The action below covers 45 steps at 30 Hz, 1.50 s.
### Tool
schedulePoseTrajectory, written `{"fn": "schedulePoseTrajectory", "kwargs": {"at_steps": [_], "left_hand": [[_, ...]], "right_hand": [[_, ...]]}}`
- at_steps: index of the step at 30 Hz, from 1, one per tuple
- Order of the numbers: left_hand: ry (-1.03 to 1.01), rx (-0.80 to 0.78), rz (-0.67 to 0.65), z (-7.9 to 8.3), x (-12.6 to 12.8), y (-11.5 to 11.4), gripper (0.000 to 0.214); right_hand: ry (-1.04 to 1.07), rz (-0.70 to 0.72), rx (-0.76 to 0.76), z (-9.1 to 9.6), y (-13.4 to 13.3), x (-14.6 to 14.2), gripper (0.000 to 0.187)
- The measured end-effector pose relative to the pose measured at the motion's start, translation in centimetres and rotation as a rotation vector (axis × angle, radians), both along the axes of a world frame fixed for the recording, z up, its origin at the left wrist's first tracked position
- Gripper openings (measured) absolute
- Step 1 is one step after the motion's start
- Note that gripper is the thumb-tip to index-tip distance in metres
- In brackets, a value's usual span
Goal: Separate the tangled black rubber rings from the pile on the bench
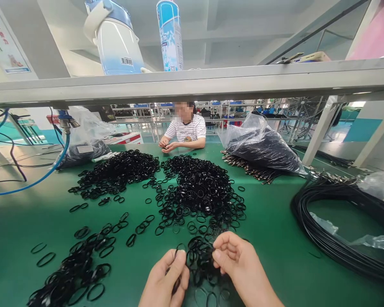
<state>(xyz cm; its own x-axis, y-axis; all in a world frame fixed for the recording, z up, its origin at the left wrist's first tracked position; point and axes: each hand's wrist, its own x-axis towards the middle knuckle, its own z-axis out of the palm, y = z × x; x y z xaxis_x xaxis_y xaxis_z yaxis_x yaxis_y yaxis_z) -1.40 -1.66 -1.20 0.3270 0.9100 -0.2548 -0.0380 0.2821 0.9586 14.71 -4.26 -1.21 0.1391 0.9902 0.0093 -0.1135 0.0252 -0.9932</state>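
My left hand is closed at the bottom centre, pinching a thin black ring that stands up between thumb and index finger. More dark rings show inside its curled fingers. Just to the right, my right hand is closed, fingertips together at the edge of a small cluster of black rings. Whether a ring is caught in those fingertips is too small to tell. Beyond both hands lies a large heap of black rings, with loose ones scattered around it.
Another ring heap lies back left, and a pile of rings front left. A coil of black cable and a filled plastic bag occupy the right. A shelf spans overhead; a blue hose hangs left. A person sits opposite.
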Motion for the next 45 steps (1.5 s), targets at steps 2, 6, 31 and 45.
{"fn": "schedulePoseTrajectory", "kwargs": {"at_steps": [2, 6, 31, 45], "left_hand": [[0.019, 0.068, -0.01, 0.4, 0.1, -0.1, 0.04], [0.067, 0.084, -0.074, 0.6, 0.4, -0.4, 0.039], [0.161, 0.009, 0.075, 1.2, -0.3, 0.1, 0.061], [0.608, 0.357, -0.235, 1.7, -1.4, 0.8, 0.032]], "right_hand": [[-0.009, -0.005, -0.008, 0.0, -0.1, -0.1, 0.009], [0.018, 0.02, -0.011, -0.3, -0.3, -0.7, 0.016], [-0.479, -0.003, -0.015, 1.0, -0.4, 0.3, 0.019], [-0.463, -0.011, 0.063, 0.2, -0.4, -0.1, 0.021]]}}
